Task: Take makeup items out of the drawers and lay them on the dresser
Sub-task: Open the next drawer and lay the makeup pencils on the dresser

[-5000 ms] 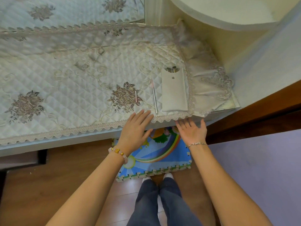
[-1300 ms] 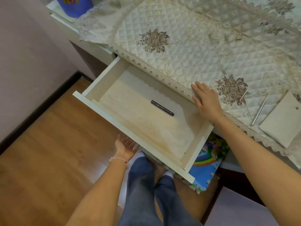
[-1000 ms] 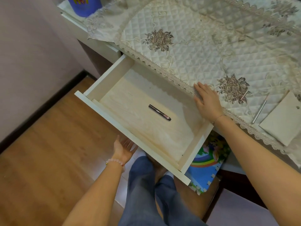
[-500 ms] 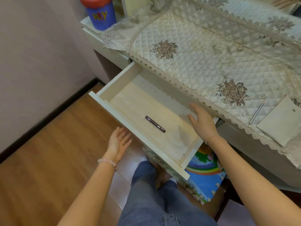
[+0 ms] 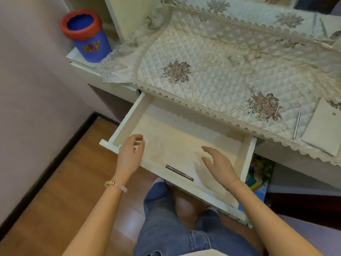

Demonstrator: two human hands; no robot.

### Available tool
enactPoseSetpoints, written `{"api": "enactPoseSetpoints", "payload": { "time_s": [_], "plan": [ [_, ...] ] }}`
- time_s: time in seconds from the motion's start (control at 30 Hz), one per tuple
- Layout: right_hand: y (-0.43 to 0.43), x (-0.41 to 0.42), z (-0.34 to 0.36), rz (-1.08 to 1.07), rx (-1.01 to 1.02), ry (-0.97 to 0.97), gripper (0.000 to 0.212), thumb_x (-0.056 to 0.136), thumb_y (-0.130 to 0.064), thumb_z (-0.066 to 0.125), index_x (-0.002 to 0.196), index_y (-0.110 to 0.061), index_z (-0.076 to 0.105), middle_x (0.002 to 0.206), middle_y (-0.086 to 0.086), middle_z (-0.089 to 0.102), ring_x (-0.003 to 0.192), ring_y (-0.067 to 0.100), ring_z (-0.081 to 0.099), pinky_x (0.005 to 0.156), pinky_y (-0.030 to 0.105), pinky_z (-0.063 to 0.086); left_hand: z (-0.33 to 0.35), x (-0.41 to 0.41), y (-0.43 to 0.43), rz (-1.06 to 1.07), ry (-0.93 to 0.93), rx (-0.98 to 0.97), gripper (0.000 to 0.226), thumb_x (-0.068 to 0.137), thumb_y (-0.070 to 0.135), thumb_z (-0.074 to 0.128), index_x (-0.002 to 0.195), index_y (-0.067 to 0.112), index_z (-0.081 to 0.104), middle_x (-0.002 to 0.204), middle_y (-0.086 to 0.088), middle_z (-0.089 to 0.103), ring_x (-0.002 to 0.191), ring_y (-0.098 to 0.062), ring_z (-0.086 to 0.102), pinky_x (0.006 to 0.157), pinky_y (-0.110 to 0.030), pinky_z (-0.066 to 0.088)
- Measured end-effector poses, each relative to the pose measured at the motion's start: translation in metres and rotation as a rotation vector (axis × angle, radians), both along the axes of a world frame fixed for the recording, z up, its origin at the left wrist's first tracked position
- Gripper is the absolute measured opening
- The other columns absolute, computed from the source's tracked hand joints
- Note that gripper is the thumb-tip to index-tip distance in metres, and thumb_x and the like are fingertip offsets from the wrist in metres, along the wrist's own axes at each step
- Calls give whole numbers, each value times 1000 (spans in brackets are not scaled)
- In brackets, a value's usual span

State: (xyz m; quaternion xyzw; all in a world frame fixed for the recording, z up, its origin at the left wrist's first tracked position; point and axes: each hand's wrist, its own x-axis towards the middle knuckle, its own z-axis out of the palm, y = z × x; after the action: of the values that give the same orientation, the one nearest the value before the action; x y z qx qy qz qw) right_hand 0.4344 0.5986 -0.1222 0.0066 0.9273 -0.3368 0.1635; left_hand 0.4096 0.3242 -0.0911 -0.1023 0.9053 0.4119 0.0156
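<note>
A white drawer [image 5: 129,117] stands pulled out under the dresser's quilted cover [image 5: 221,74]. One dark slim makeup pen [image 5: 179,173] lies near the drawer's front wall. My left hand [image 5: 130,156] hovers over the drawer's front left corner, fingers loosely curled, holding nothing. My right hand [image 5: 219,164] is inside the drawer to the right of the pen, fingers spread, not touching it. On the cover at the right lie a thin silver stick [image 5: 297,124], a small pinkish stick [image 5: 276,112] and a beige pouch [image 5: 322,126].
A blue cup with a red rim [image 5: 85,34] stands on the dresser's left end. A wall [image 5: 33,98] is close on the left. My knees [image 5: 184,209] are right under the drawer front. A colourful foam mat [image 5: 258,174] lies on the wooden floor.
The drawer was opened. My left hand rose from under the drawer front to above its left corner. My right hand moved off the dresser edge into the drawer.
</note>
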Motion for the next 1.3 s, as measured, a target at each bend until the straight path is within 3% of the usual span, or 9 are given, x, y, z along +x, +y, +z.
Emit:
{"api": "enactPoseSetpoints", "payload": {
  "time_s": [0.2,0.37,0.53,0.7,0.8,0.9,1.2,1.3],
  "plan": [
    [-55,0,-4,-145,19,-100,37,95,-25,48,132,-20,48,137,1,51,125,18,48,102,25,33,-12,-59,-46,-373,32,-262,31,94,22,47,123,12,52,124,-4,57,112,-18,53,87,-26,40],
    [-83,-4,-13,-247,30,-172,35,93,-21,52,127,-18,53,132,2,55,121,19,51,100,26,36,-26,-96,-71,-607,97,-426,31,91,16,52,121,6,54,121,-10,59,112,-28,53,91,-38,43],
    [-94,-8,-29,-288,62,-303,35,89,-17,55,124,-19,57,129,2,57,118,21,51,97,29,40,-46,-129,-89,-641,59,-497,54,86,12,59,135,1,39,142,-21,39,130,-34,37,105,-45,33],
    [-97,-16,-47,-271,128,-409,34,87,-17,54,120,-24,60,126,0,57,115,20,52,90,29,43,-64,-146,-97,-637,-96,-451,68,89,16,54,146,7,17,152,-16,21,136,-33,28,104,-45,35],
    [-97,-19,-54,-181,210,-432,37,84,-24,62,120,-25,59,126,-1,54,116,18,49,91,31,45,-65,-143,-96,-636,-151,-381,72,92,17,49,148,15,3,152,-12,22,126,-31,41,86,-43,45],
    [-97,-21,-59,-112,267,-443,36,82,-26,65,118,-24,59,126,-2,51,115,19,47,85,32,47,-67,-140,-96,-620,-174,-370,75,93,19,47,148,21,-4,150,-10,26,109,-34,52,70,-40,46],
    [-90,-26,-61,-76,326,-387,18,83,-19,52,96,-21,63,105,-1,56,98,20,52,64,29,40,-67,-139,-96,-583,-151,-341,72,95,22,45,148,26,-4,142,-10,35,76,-29,58,60,-44,51],
    [-91,-30,-54,-182,278,-398,12,78,-20,49,73,-27,57,83,-4,58,73,19,53,55,27,38,-70,-139,-97,-570,-147,-304,72,95,23,46,147,30,-3,140,-9,37,72,-25,57,56,-37,47]
  ]
}}
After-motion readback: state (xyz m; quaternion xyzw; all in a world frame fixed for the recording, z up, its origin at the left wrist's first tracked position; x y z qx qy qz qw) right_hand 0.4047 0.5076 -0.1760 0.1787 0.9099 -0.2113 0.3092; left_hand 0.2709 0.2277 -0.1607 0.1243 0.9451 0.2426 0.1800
